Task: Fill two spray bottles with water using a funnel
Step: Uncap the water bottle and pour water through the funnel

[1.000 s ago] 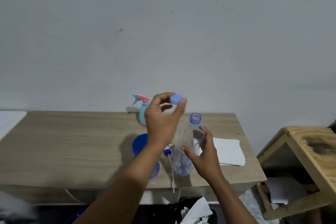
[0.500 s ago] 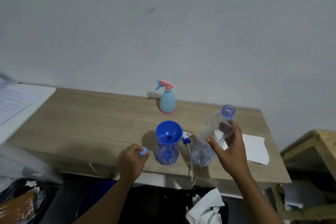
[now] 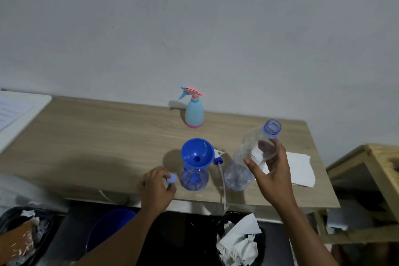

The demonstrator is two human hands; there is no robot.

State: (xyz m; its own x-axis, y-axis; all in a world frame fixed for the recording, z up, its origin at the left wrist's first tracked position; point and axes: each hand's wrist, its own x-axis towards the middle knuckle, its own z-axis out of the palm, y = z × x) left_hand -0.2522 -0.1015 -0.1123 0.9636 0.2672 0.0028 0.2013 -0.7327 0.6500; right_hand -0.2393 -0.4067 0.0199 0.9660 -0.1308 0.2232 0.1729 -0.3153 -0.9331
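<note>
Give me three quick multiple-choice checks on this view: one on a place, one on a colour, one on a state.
1. Where does the funnel sit?
A. in the neck of the clear blue spray bottle
B. on a shelf
C. on the floor

2. What colour is the body of the spray bottle by the wall?
A. yellow
B. green
C. light blue

3. The water bottle in the right hand is:
A. capped
B. uncapped
C. crushed flat

Answers:
1 A: the funnel's spout goes down into that bottle's neck.
2 C: the body is light blue under a pink spray head.
3 B: its mouth is open, and the left hand pinches the small blue cap.
</note>
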